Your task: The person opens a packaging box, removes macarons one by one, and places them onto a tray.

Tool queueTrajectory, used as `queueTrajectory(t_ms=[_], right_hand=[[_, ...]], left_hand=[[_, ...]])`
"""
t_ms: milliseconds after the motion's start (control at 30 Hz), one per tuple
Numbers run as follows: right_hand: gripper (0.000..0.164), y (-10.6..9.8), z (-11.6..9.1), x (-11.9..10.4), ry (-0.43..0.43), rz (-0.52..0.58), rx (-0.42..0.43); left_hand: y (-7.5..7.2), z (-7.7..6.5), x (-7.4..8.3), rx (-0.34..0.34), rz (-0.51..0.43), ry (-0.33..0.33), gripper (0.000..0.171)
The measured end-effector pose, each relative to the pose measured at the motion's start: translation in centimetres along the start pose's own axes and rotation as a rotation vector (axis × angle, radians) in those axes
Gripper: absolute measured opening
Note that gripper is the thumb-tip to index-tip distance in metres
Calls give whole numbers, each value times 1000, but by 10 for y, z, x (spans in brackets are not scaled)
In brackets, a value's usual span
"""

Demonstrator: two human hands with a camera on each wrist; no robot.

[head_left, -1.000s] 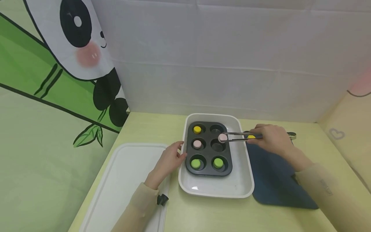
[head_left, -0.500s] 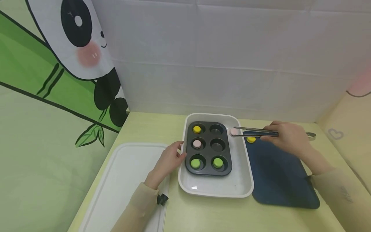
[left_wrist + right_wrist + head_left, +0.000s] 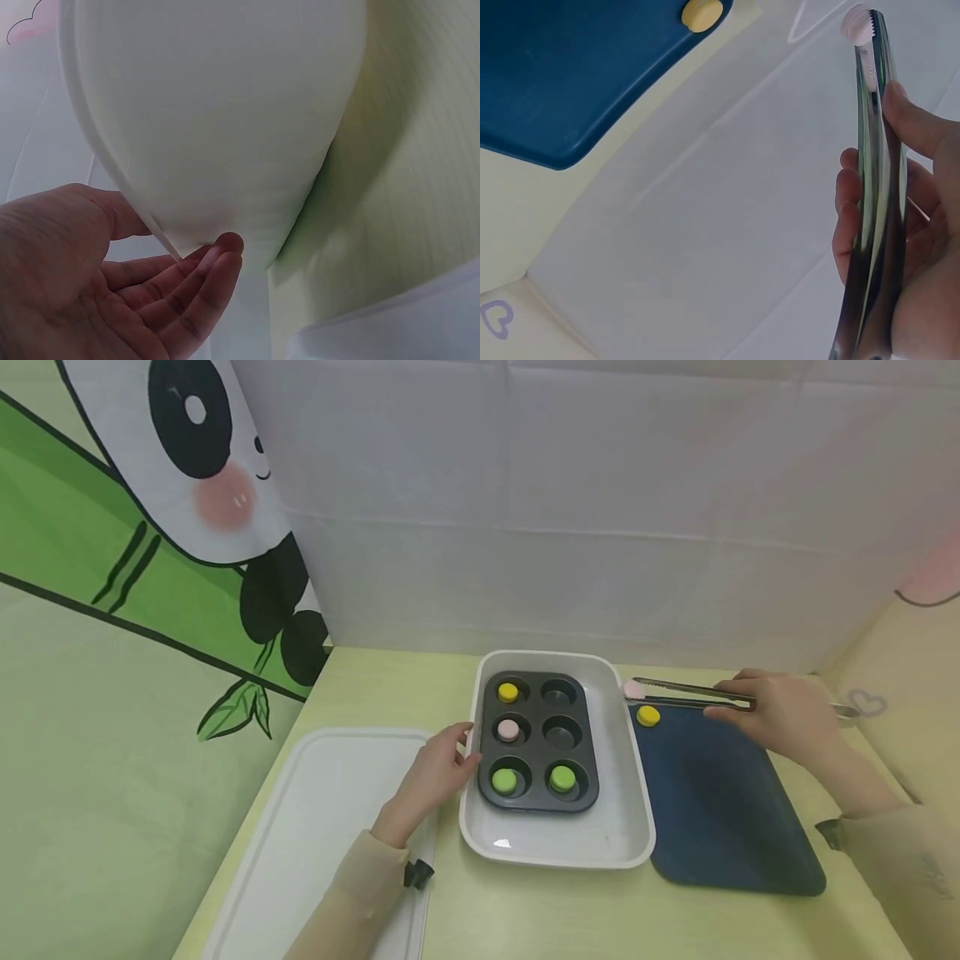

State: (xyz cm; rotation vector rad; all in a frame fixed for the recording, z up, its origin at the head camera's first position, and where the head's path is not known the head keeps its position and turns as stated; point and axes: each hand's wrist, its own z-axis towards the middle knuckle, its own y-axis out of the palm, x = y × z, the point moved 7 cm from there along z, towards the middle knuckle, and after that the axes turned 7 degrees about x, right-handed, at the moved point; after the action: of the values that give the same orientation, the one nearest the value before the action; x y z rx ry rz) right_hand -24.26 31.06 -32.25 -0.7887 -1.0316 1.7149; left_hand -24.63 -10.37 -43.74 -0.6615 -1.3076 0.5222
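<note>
I've R hand (image 3: 787, 714) clamped round tongs (image 3: 885, 300), pink macaron (image 3: 633, 691) at their tips — L of that hand, nr white tray (image 3: 615, 827). L hand (image 3: 437, 772) pinches tray's L rim. Pale counter (image 3: 540, 914), grey wall cloth (image 3: 555, 585) behind; blue board (image 3: 720, 827) on R. Counter strip separates white tray, white board (image 3: 337, 827).

A screened-off corner, wider room unclear: creased pale sheeting (image 3: 570, 518) hangs beyond the fingers (image 3: 214, 292), a cartoon-panda sheet (image 3: 97, 768) to their left, a wood-toned surface (image 3: 540, 910) beneath.
</note>
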Motion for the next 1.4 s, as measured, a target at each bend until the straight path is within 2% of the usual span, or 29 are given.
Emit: queueTrajectory(t_ms=[200,433,600,800,933,1233,1400], right_hand=[[50,1,-12,14,-10,-7,-18],[51,12,-30,28,35,-25,-86],[47,23,-44,30,32,-22,-84],[48,40,-58,33,85,-13,-171],[47,48,-64,35,100,-4,-186],[50,59,-75,38,120,12,-231],[49,61,-77,37,113,6,-219]], left_hand=[[0,0,1,-2,-5,0,53],[-1,0,2,-1,-1,1,54],[-1,0,2,0,-2,9,54],[1,0,0,-5,-4,-4,54],[2,0,-1,-7,-10,-8,54],[3,1,-2,-6,-8,-3,54],[2,1,-2,-2,-9,-1,54]])
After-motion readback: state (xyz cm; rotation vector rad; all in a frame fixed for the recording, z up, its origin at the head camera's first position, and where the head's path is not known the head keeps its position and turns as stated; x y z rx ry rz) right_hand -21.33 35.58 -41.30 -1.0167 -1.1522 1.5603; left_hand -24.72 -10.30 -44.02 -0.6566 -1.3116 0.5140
